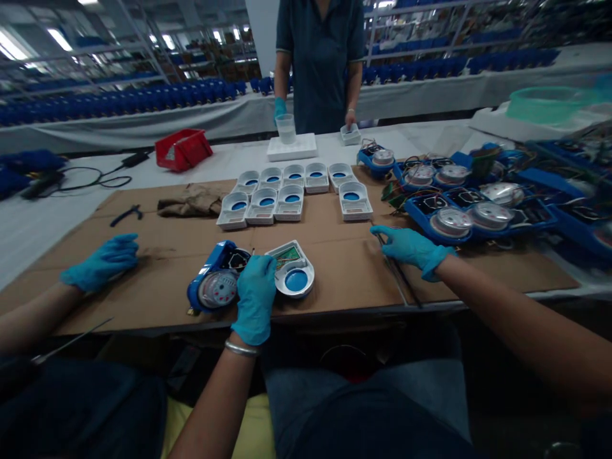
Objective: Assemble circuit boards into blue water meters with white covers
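Observation:
My left hand (256, 298), in a blue glove with a metal bangle at the wrist, is closed at the left edge of a white plastic housing (310, 280). A green circuit board (287, 255) and a blue disc (296, 280) show inside that housing. Just left of the hand lies a blue housing (210, 275) with a round clear-covered part and dark insides. Out to the right, my right hand (406, 246), also gloved, has its fingers around a thin dark rod-like tool (400, 275) that slants down to the table edge. The fingertips of my left hand are partly hidden.
Several white housings (290, 203) stand in rows ahead. Wired blue housings (459, 217) crowd the right. Pliers (126, 215), brown cloth (191, 201) and a red bin (183, 150) lie left. Another person's gloved hand (102, 262) rests there. A co-worker (319, 64) stands opposite with a cup.

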Motion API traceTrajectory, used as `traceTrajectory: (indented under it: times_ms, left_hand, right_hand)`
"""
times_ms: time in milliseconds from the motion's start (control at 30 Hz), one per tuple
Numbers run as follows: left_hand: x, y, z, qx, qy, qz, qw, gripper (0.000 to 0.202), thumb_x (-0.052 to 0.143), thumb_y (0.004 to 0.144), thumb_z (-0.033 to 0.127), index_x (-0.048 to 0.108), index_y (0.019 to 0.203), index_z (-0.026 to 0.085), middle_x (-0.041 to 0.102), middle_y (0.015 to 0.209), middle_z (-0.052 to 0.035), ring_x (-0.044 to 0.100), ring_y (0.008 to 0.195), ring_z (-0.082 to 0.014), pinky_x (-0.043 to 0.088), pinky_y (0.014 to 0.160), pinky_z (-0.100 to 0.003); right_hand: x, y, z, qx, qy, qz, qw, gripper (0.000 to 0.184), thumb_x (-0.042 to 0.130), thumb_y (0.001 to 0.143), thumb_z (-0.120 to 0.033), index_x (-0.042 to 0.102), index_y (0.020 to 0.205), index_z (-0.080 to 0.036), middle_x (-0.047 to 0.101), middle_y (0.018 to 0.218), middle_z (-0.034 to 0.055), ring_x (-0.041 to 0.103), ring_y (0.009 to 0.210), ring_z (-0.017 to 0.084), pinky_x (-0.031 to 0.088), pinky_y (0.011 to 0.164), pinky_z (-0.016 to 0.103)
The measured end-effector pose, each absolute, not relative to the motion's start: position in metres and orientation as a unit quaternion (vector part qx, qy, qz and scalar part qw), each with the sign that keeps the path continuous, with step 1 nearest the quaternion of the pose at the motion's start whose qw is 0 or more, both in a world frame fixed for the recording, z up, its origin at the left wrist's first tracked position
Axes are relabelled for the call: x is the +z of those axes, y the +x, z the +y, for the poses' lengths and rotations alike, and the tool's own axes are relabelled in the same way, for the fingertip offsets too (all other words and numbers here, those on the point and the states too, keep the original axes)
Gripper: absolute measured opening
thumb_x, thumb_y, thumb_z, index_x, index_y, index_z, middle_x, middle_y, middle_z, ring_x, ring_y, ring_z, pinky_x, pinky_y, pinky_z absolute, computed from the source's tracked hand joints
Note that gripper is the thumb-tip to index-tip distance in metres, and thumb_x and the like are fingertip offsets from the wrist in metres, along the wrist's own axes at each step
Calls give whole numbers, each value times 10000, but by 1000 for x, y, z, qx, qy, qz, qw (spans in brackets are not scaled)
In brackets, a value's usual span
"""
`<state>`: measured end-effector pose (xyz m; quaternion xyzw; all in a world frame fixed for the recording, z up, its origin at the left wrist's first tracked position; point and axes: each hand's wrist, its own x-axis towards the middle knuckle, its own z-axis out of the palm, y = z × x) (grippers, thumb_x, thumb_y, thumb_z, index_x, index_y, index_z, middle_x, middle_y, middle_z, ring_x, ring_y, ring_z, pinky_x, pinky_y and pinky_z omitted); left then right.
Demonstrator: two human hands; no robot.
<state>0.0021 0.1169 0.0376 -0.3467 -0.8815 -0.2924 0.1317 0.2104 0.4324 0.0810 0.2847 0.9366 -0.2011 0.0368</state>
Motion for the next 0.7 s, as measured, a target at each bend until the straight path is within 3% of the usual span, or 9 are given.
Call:
traceTrajectory:
  times_ms: [67, 167, 300, 367, 433, 533, 600, 700]
  left_hand:
    - [37, 2, 117, -293, -346, -881, 132, 256, 456, 958, 329, 638, 842, 191, 654, 885, -56, 589, 792, -195, 443, 750, -303]
    - [36, 1, 118, -298, -344, -881, 127, 247, 468, 957, 319, 625, 819, 188, 642, 859, -52, 581, 770, -189, 436, 731, -298]
    - [36, 1, 119, -304, -339, -882, 122, 253, 464, 961, 307, 610, 791, 189, 633, 842, -49, 570, 758, -184, 433, 737, -299]
    - [36, 1, 119, -307, -336, -883, 118, 242, 462, 963, 304, 616, 814, 190, 636, 860, -48, 573, 765, -180, 434, 739, -296]
    - [35, 1, 120, -303, -333, -885, 116, 235, 463, 964, 304, 618, 828, 193, 637, 869, -47, 572, 763, -176, 432, 736, -293]
    - [33, 0, 121, -285, -336, -890, 120, 246, 456, 968, 289, 609, 800, 194, 629, 851, -46, 564, 750, -175, 424, 723, -292]
    - [32, -1, 121, -282, -340, -889, 117, 242, 456, 969, 278, 611, 805, 194, 627, 849, -45, 566, 754, -173, 424, 719, -288]
    - [30, -1, 121, -290, -340, -888, 109, 224, 461, 968, 278, 623, 838, 194, 625, 855, -42, 570, 755, -169, 427, 713, -282]
  right_hand:
    - [97, 204, 424, -379, 274, 884, 4, 473, 558, 787, -182, 634, 1254, -176, 688, 844, 49, 605, 714, 166, 489, 702, 285]
    - [113, 186, 404, -664, 230, 704, -107, 261, 561, 814, -250, 716, 1005, -164, 696, 872, 58, 624, 755, 152, 531, 699, 262]
    - [113, 149, 363, -834, 168, 493, -182, 212, 617, 793, -186, 693, 986, -232, 717, 970, 4, 660, 861, 118, 557, 797, 234]
    - [108, 131, 340, -855, 136, 467, -180, 229, 638, 811, -194, 672, 1028, -257, 717, 1021, -22, 663, 903, 100, 547, 840, 224]
    - [105, 116, 321, -842, 100, 502, -170, 148, 610, 872, -296, 658, 1000, -238, 716, 1011, -3, 663, 892, 113, 544, 818, 243]
    - [103, 99, 306, -749, 65, 643, -145, 312, 465, 956, -444, 639, 914, -188, 684, 832, 33, 610, 706, 129, 517, 689, 268]
    - [104, 91, 305, -663, 55, 736, -125, 341, 409, 974, -427, 643, 966, -179, 659, 821, 32, 559, 671, 126, 492, 690, 274]
    - [109, 82, 311, -555, 46, 827, -82, 261, 415, 943, -281, 645, 1002, -172, 653, 941, 36, 546, 774, 132, 464, 786, 279]
